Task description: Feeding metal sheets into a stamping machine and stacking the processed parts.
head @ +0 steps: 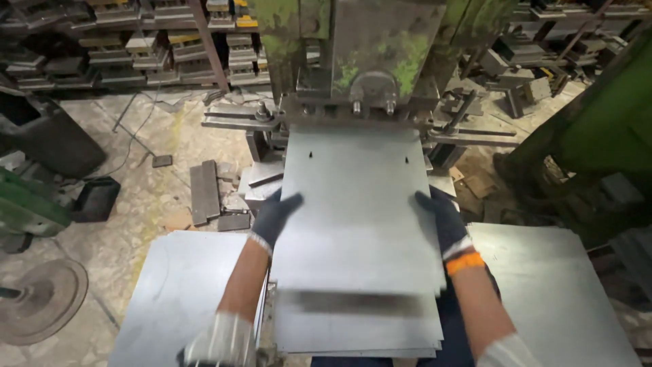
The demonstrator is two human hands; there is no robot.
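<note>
Holding: both gloved hands grip one flat metal sheet (356,204) by its side edges, its far end pushed in under the head of the green press (360,61).
Left hand: the left hand (275,216), in a dark glove, lies half open on the sheet's left edge, fingers spread over the top; the thumb is hidden, so a full pinch can't be confirmed.
Right hand: the right hand (440,219), dark glove with an orange cuff, sits likewise on the right edge, fingers flat on top, thumb out of sight.
Sheet position: it lies nearly level, two small punched marks showing near its far corners, close to the press.
Underneath: more sheets (356,326) lie stacked beneath its near end.
Sides: another stack of sheets (176,292) sits at the left, a further one (557,285) at the right.
Floor: loose metal blocks (207,190) lie left of the press; racks of tooling (136,47) line the back wall.
Doing it well: my call, keep both hands level and well back from the press head, the sheet square to the machine, and the far edge seated evenly before anything comes down.
</note>
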